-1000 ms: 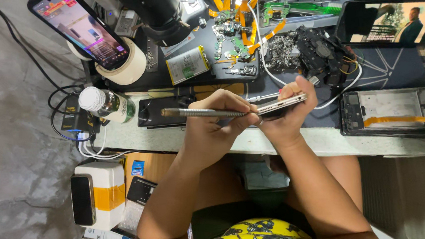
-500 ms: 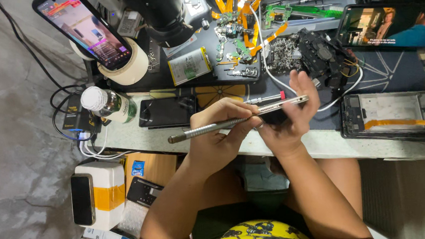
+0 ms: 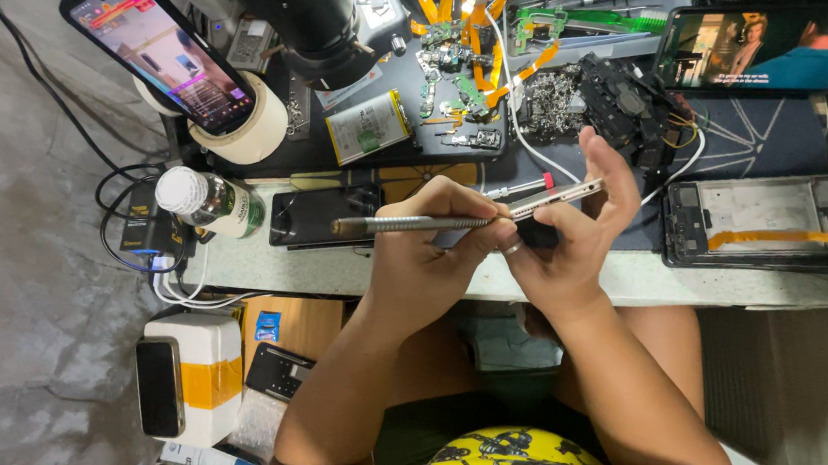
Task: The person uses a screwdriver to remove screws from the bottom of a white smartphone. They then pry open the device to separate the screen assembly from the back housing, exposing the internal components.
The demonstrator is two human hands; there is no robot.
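Observation:
My left hand (image 3: pixel 421 267) grips a slim metal hand tool (image 3: pixel 405 225), held level, its working end pointing right into my other hand. My right hand (image 3: pixel 569 243) holds a thin phone body (image 3: pixel 560 196) on its edge, fingers spread behind it and thumb in front. The tool's tip meets the phone's lower edge, where my fingers hide the contact. Both hands hover over the front edge of the workbench (image 3: pixel 702 282), above my lap.
On the bench: a dark phone lying flat (image 3: pixel 323 218), a white-capped bottle (image 3: pixel 207 199), a lit phone on a tape roll (image 3: pixel 160 50), a battery (image 3: pixel 370 127), orange flex cables and boards (image 3: pixel 467 32), an opened phone chassis (image 3: pixel 769 228), a screen playing video (image 3: pixel 762 43). A white box (image 3: pixel 194 392) sits on the floor.
The tool sloped down to the left half a second ago and is level now. Both hands have shifted slightly while keeping their grips.

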